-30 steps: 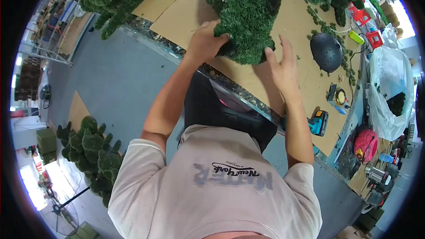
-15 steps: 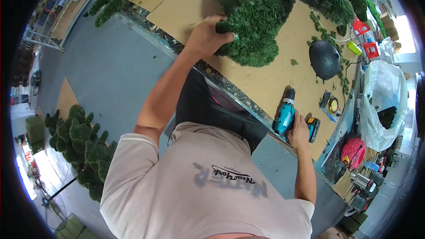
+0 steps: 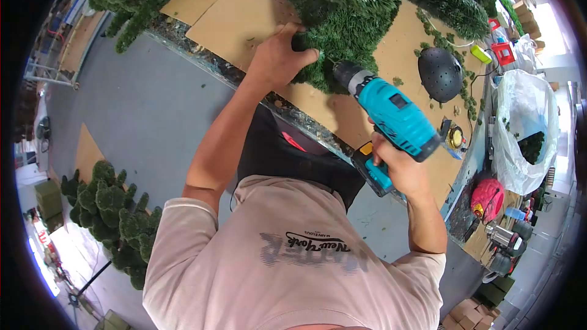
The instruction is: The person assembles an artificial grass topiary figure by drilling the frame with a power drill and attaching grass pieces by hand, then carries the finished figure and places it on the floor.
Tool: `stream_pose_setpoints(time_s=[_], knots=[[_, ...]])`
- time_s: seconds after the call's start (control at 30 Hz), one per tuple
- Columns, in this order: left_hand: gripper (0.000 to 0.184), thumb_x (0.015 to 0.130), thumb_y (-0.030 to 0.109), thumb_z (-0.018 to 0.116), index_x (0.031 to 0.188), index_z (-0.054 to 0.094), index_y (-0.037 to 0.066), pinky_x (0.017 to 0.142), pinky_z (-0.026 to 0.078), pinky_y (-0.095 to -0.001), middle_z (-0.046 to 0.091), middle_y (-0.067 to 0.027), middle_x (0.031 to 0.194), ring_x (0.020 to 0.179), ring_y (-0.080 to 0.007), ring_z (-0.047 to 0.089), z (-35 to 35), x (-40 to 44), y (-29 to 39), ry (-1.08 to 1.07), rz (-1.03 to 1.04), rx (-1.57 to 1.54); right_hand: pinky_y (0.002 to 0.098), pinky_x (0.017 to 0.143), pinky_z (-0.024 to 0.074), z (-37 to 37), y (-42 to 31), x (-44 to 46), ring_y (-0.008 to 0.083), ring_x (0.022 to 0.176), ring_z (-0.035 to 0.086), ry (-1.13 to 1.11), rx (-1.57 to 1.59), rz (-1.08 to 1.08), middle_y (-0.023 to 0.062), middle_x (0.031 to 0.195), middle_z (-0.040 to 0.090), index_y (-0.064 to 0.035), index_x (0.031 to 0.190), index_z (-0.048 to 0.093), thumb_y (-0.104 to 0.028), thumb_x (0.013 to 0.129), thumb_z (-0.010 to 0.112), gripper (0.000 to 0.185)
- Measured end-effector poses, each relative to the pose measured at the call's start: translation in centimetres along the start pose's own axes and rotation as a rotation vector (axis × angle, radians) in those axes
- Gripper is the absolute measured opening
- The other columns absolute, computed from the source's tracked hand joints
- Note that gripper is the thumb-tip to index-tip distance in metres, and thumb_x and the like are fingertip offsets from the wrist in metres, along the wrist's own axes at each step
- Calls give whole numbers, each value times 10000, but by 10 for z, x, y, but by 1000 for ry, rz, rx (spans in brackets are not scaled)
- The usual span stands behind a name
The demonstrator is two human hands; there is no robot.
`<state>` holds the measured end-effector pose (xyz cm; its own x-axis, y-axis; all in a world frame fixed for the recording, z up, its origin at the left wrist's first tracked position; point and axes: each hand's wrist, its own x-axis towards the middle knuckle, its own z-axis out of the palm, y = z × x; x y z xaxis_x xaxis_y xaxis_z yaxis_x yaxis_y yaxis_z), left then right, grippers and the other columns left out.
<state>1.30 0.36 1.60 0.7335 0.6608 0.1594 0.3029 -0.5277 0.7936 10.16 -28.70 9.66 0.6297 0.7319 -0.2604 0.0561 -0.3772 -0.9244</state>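
Note:
My left hand (image 3: 280,56) grips the near left edge of a green artificial-grass piece (image 3: 348,18) on the cardboard-covered table, its thumb on the grass and some fingers hidden behind it. In my right hand (image 3: 397,162) is a teal and black cordless drill (image 3: 397,113), held by its handle. The drill points up and left, with its chuck close against the near edge of the grass. Whether the tip touches the grass cannot be made out.
On the table's right side lie a black perforated dome (image 3: 441,74), a tape measure (image 3: 454,136) and grass scraps. Beyond them are a clear plastic bag (image 3: 526,128) and a pink bag (image 3: 487,200). More green shapes (image 3: 110,208) stand on the floor at left.
My right hand left the grass, took hold of the drill on the table and raised it to the near edge of the grass. My left hand still holds the grass.

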Motion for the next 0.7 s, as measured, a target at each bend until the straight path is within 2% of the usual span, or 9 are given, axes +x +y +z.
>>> stream_pose_setpoints(time_s=[0.1, 0.17, 0.37, 0.6, 0.67, 0.7], knots=[[655, 828, 439, 764, 1332, 608, 50, 975, 504, -443, 691, -234, 1188, 1134, -395, 664, -1, -1, -2, -13, -13, -16, 323, 593, 488, 8, -2, 7, 118, 637, 601, 19, -152, -19, 24, 748, 648, -28, 986, 706, -70, 854, 686, 140], [656, 826, 443, 756, 1331, 606, 52, 981, 501, -453, 677, -241, 1224, 1145, -414, 656, 0, -2, -3, -18, -11, -36, 289, 602, 471, 8, -7, 7, 99, 633, 568, -23, -134, 2, 18, 860, 643, 6, 1204, 677, -13, 930, 628, 279], [640, 829, 426, 765, 1313, 596, 44, 986, 500, -462, 646, -246, 1300, 1175, -425, 643, 4, -2, -9, 3, 34, -38, 293, 592, 475, 12, -14, 14, 102, 624, 567, -29, -130, 24, 28, 868, 656, 22, 1187, 680, 7, 918, 616, 276], [626, 835, 408, 765, 1309, 593, 36, 994, 496, -457, 654, -248, 1277, 1184, -423, 637, 2, -4, -7, -2, 6, -51, 292, 575, 466, 14, -17, 21, 101, 612, 556, -35, -150, 60, 28, 848, 652, 24, 1174, 684, 14, 909, 616, 273], [623, 837, 408, 761, 1304, 595, 30, 996, 495, -455, 658, -251, 1257, 1187, -417, 635, 2, -4, -6, -3, 3, -56, 319, 609, 496, 14, -23, 21, 116, 637, 601, -12, -196, 78, 22, 762, 661, -31, 994, 706, -86, 860, 663, 151], [623, 837, 408, 761, 1304, 595, 30, 996, 495, -455, 658, -251, 1257, 1187, -417, 635, 3, -3, -7, -4, 2, -57, 319, 609, 496, 13, -27, 21, 116, 637, 601, -12, -196, 80, 22, 762, 661, -31, 994, 706, -86, 860, 663, 151]])
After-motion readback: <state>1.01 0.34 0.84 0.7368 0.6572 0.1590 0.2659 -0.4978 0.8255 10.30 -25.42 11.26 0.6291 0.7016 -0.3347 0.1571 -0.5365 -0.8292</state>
